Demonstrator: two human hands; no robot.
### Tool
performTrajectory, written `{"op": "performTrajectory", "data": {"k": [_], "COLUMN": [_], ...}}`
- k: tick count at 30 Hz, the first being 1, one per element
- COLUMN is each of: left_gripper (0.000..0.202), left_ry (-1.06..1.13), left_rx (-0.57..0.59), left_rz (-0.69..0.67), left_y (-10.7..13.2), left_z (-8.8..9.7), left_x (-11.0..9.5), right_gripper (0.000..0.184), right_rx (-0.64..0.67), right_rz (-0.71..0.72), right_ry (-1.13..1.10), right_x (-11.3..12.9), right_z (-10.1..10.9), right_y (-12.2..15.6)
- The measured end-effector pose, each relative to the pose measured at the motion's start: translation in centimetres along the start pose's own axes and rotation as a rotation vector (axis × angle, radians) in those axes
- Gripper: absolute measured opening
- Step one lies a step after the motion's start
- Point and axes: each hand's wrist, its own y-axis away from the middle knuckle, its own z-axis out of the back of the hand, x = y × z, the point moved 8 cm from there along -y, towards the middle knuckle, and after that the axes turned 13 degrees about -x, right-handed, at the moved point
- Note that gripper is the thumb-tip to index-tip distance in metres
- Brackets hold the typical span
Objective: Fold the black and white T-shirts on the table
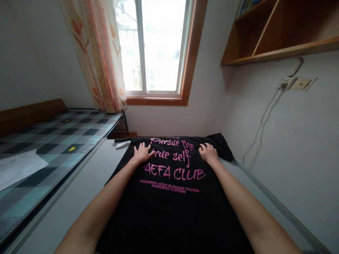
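A black T-shirt (172,204) with pink lettering lies spread flat on a white table (79,190) in front of me. My left hand (142,153) rests flat on the shirt's upper left part, fingers spread and open. My right hand (208,152) lies flat on the upper right part near the shoulder, fingers also stretched out. Both hands press on the cloth and hold nothing. A white tag or label (123,144) shows at the shirt's far left corner.
A bed with a checked green and black cover (47,141) runs along the left, with a sheet of paper (18,167) on it. A window (156,46) with a flowered curtain (97,56) is ahead. A wooden shelf (278,31) and a wall socket (293,83) are on the right.
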Motion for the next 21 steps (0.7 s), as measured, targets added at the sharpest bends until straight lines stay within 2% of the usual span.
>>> {"op": "performTrajectory", "data": {"k": [3,7,12,17,21], "left_gripper": [0.068,0.069,0.071,0.075,0.075], "left_ry": [-0.033,-0.043,-0.041,-0.033,-0.031], "left_rx": [-0.111,-0.220,-0.237,-0.206,-0.187], "left_rz": [0.155,0.175,0.137,0.104,0.062], "left_y": [0.4,1.5,3.1,4.3,4.8], "left_z": [0.0,0.0,0.1,0.1,0.3], "left_x": [-1.0,-2.1,-2.0,-1.5,-0.5], "right_gripper": [0.043,0.041,0.037,0.038,0.035], "right_rx": [-0.079,-0.106,-0.085,-0.013,0.051], "right_rz": [-0.069,-0.117,-0.096,-0.056,0.009], "right_ry": [0.039,0.051,0.029,0.006,0.028], "right_x": [-0.4,-0.8,-0.7,-0.3,0.4], "right_z": [1.1,1.7,1.6,1.4,2.4], "right_y": [0.3,0.7,0.6,0.5,1.7]}}
